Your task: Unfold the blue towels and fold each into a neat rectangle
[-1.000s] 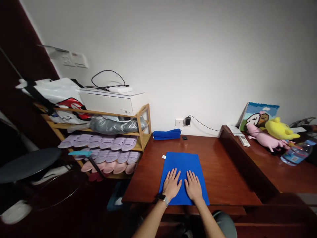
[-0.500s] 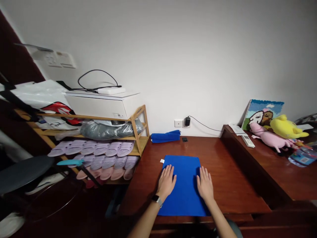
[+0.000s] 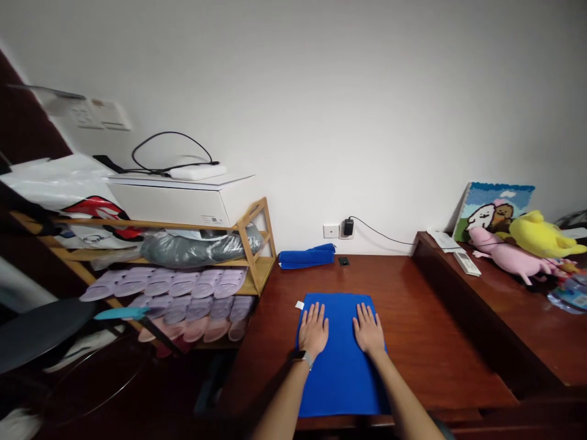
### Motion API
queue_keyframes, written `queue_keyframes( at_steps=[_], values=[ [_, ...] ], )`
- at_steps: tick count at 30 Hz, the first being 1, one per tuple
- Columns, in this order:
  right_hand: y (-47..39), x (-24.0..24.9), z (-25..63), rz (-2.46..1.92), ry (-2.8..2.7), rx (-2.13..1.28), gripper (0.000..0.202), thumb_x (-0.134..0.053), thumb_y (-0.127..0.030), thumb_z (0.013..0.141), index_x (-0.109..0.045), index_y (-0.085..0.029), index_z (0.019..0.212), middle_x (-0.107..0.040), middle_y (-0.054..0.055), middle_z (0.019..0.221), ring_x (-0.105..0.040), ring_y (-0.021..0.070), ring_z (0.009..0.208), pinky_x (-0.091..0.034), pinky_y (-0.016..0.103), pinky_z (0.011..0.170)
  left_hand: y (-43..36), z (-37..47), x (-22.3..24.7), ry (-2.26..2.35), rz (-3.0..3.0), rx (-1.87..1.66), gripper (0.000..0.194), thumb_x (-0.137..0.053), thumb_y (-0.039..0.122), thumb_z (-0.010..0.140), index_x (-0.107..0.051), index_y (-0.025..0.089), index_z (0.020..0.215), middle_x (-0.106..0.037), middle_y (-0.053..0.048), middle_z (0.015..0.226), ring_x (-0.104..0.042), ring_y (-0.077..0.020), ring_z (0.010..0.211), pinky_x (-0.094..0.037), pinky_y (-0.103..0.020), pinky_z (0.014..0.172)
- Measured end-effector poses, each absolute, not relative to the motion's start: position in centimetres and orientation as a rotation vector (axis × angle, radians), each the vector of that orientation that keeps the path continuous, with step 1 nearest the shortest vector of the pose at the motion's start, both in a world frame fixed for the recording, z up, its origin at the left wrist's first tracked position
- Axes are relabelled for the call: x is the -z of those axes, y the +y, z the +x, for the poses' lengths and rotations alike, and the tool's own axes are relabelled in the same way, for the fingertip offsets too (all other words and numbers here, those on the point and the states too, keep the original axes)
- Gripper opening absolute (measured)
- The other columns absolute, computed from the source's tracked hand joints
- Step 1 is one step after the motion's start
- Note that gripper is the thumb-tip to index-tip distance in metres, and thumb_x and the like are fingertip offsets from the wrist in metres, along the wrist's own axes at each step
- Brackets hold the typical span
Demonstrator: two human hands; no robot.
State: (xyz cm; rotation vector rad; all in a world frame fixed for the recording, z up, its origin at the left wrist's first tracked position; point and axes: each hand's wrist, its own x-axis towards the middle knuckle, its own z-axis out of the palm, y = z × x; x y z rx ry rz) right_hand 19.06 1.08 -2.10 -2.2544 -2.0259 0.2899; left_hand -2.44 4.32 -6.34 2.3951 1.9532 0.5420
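While two bare hands lie flat with the palms down, the blue cloth is spread out under them on the brown desk. The left hand is on the left side of the blue cloth, up near its far end, and its fingers are straight and a little bit apart. A watch is on that wrist. The right hand is on the right side of the blue cloth, also near its far end, with its fingers a little bit apart too. Both hands press on top and do not pinch anything. A small white tag sticks out at the far left corner of the blue cloth. Behind the blue cloth, close to the wall, is a rolled blue bundle. Also behind the blue cloth, a black plug is on the wall. Well to the left of the blue cloth is a wooden rack with rows of purple slippers. Well to the right of the blue cloth are a white remote, a pink toy and a yellow toy.
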Motion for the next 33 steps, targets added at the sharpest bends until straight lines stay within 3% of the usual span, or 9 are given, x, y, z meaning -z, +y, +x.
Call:
queue_keyframes(
  at_steps=[6, 14, 18, 27, 33],
  values=[
    [0.6, 1.2, 23.2, -2.327, -1.969, -0.329, 0.069, -0.018, -0.045, 0.111, -0.021, -0.016, 0.174, -0.017, 0.002, 0.181, -0.015, 0.0239, 0.169, -0.011, 0.05, 0.137, 4.9, -7.3, 7.3, 2.05, 2.404, -0.702, 0.062, -0.03, 0.035, 0.108, -0.049, 0.013, 0.163, -0.052, -0.017, 0.166, -0.045, -0.0328, 0.158, -0.035, -0.058, 0.131],
    [4.6, 0.7, 14.1, -1.836, -2.147, -0.227, 0.064, -0.022, -0.036, 0.11, -0.035, -0.019, 0.171, -0.029, 0.002, 0.178, -0.02, 0.0209, 0.167, -0.013, 0.044, 0.137, 8.5, -3.7, 6.3, 1.679, 2.696, -0.56, 0.058, -0.031, 0.032, 0.11, -0.048, 0.02, 0.164, -0.049, -0.011, 0.169, -0.043, -0.0262, 0.159, -0.037, -0.052, 0.132],
    [6.6, 2.2, 12.9, -1.904, -2.159, -0.301, 0.065, -0.021, -0.038, 0.11, -0.038, -0.019, 0.169, -0.034, 0.004, 0.176, -0.024, 0.023, 0.166, -0.016, 0.048, 0.137, 9.9, -2.2, 6.7, 1.709, 2.624, -0.449, 0.06, -0.035, 0.034, 0.109, -0.047, 0.02, 0.165, -0.046, -0.011, 0.171, -0.042, -0.0283, 0.16, -0.036, -0.054, 0.132],
    [7.9, 4.7, 21.1, -2.224, -1.923, -0.272, 0.071, -0.022, -0.046, 0.109, -0.027, -0.015, 0.173, -0.024, 0.005, 0.18, -0.019, 0.0241, 0.168, -0.015, 0.049, 0.137, 10.9, -5.8, 7.4, 1.993, 2.405, -0.51, 0.064, -0.035, 0.045, 0.108, -0.047, 0.019, 0.165, -0.041, -0.013, 0.174, -0.038, -0.0305, 0.162, -0.031, -0.055, 0.133],
    [8.5, 4.8, 22.4, -2.056, -1.715, -0.382, 0.072, -0.029, -0.05, 0.105, -0.046, -0.016, 0.166, -0.038, 0.011, 0.175, -0.029, 0.0262, 0.165, -0.018, 0.052, 0.136, 11.1, -6.1, 5.2, 1.941, 2.294, -0.503, 0.063, -0.035, 0.041, 0.108, -0.046, 0.019, 0.166, -0.041, -0.012, 0.174, -0.035, -0.0284, 0.163, -0.028, -0.054, 0.135]
  ],
)
